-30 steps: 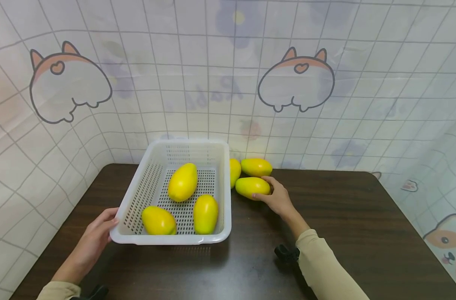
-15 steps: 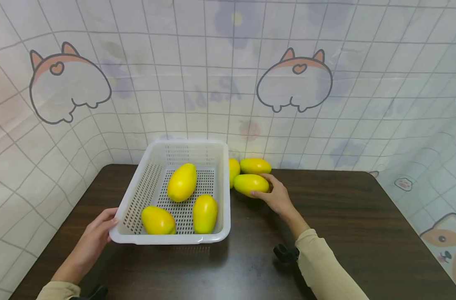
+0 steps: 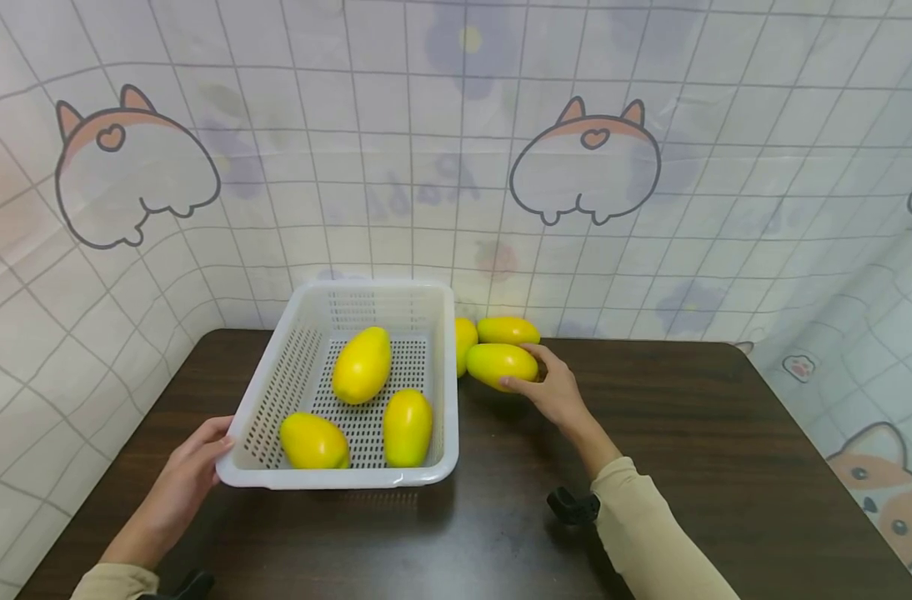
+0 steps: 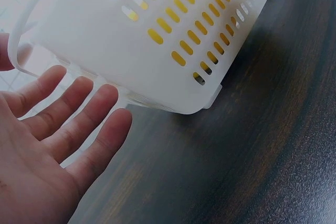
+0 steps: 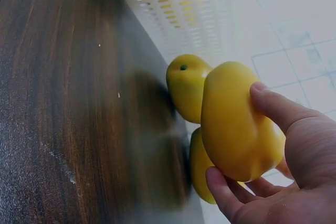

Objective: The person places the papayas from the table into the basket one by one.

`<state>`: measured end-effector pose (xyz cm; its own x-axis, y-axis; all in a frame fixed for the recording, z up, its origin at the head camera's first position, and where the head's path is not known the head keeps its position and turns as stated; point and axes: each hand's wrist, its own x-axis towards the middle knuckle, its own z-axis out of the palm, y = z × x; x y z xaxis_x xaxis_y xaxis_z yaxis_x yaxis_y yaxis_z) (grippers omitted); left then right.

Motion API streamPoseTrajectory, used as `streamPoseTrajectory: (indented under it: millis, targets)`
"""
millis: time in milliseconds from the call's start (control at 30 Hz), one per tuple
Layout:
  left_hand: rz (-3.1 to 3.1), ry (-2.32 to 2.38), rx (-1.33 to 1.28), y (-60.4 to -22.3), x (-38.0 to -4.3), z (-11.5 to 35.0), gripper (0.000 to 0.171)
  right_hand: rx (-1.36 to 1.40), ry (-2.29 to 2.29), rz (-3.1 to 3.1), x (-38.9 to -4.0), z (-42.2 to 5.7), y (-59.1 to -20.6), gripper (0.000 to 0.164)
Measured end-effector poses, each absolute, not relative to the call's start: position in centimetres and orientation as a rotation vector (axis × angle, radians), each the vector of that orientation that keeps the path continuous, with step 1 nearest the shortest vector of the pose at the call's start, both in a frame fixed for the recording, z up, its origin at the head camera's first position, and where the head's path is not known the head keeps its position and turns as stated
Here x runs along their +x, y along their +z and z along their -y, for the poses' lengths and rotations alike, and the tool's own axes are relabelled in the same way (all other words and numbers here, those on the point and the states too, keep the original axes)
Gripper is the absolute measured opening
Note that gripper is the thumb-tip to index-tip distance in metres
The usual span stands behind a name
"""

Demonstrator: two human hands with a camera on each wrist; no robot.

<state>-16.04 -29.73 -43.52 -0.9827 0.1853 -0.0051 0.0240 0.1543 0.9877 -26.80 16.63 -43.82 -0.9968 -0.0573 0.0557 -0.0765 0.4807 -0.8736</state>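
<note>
A white plastic basket (image 3: 339, 478) with slotted walls stands left of the table's middle, holding a rear mango (image 3: 362, 365), a front-left mango (image 3: 314, 441) and a front-right mango (image 3: 408, 427). My left hand (image 3: 189, 475) holds its front-left corner, thumb over the rim and fingers (image 4: 105, 103) against the outer side. To the right of the basket, my right hand (image 3: 558, 392) grips a yellow mango (image 5: 236, 121) between thumb and fingers. In the right wrist view this mango appears raised off the tabletop. Behind it lie a mango (image 5: 186, 85) beside the basket wall and another mango (image 3: 508, 330).
The dark wooden table (image 3: 651, 500) has a rounded far edge. A white grid-patterned curtain (image 3: 396, 150) with cartoon corgis hangs right behind it and on both sides. Black wrist straps (image 3: 573, 506) sit at the sleeves.
My right hand has raised the gripped mango slightly, so it now overlaps more of the mango behind. The left hand and basket keep their places; the view has shifted a little.
</note>
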Motion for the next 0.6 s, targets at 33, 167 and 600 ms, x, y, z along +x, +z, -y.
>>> streamPoseTrajectory:
  millis: [33,167,600]
  targets:
    - [-2.285,1.959,0.21,-43.53,-16.05,29.74,0.028,0.122,1.585,2.689,-26.8,-16.63,-43.78,0.068]
    - [-2.283,1.956,0.209,-43.47,-16.03,29.79,0.028,0.109,1.585,2.694,-26.86,-16.64,-43.68,0.068]
    - [-2.295,1.94,0.217,-43.09,-15.9,29.59,0.031,0.108,1.615,2.671,-26.76,-16.44,-42.81,0.07]
